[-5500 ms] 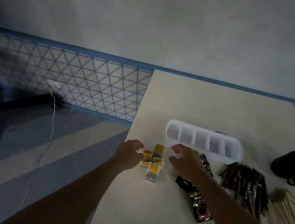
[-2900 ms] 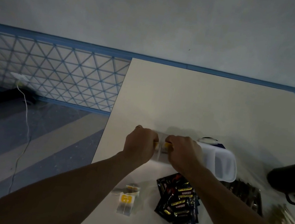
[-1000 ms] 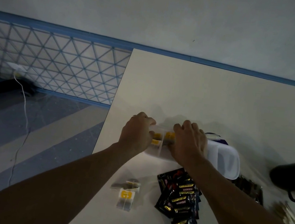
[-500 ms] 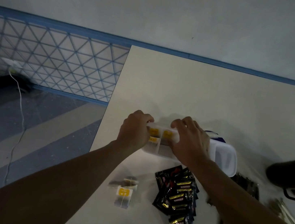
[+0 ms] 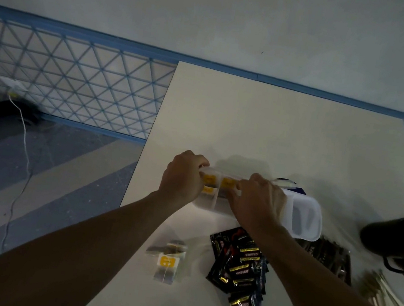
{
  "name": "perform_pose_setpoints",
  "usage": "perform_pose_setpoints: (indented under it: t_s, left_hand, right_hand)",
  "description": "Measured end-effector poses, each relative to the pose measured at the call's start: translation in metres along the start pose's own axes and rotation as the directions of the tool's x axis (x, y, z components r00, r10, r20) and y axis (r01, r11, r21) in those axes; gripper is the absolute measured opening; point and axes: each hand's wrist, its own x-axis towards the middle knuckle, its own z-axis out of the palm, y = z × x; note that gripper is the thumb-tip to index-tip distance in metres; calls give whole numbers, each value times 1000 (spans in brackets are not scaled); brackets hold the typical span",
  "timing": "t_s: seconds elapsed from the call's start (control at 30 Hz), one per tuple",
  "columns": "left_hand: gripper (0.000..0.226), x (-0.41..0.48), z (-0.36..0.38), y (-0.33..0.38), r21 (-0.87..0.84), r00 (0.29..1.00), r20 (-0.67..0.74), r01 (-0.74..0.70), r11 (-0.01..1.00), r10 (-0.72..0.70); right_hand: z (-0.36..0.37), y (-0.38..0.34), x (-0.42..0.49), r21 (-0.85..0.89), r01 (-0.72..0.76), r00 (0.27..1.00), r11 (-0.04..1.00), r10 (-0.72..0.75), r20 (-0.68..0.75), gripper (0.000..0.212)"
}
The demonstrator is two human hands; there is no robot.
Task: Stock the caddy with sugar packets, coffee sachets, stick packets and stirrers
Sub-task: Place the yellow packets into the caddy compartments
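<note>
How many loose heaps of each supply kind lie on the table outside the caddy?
Yellow-labelled packets: 1
Black coffee sachets: 1
Dark stick packets: 1
Wooden stirrers: 1
Total: 4 heaps

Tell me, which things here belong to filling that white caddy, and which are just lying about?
For the job:
white caddy
yellow-labelled packets inside it
loose packets not yet put in
black coffee sachets
dark stick packets
wooden stirrers

Just lying about:
black mug
white cable
</note>
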Motion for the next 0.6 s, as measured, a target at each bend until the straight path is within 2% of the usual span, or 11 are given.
perform_pose_setpoints:
  t_s: [0.13, 0.3, 0.43, 0.6]
  left_hand:
    - [29, 0, 2, 1, 2, 1000, -4, 4, 1000, -4]
    - [29, 1, 2, 0, -18, 1000, -2, -1, 1000, 1]
    - [30, 1, 2, -1, -22, 1000, -1, -1, 1000, 1]
    - [32, 1, 0, -3, -23, 1000, 8, -15, 1000, 15]
  right_hand:
    - [-1, -9, 5, 53, -126, 984, 991, 117, 138, 48]
    - [-2, -18, 5, 144, -292, 942, 946, 258, 215, 41]
    - [3, -22, 11, 279, -486, 867, 828, 417, 273, 32]
    - [5, -23, 10, 399, -463, 885, 792, 385, 262, 30]
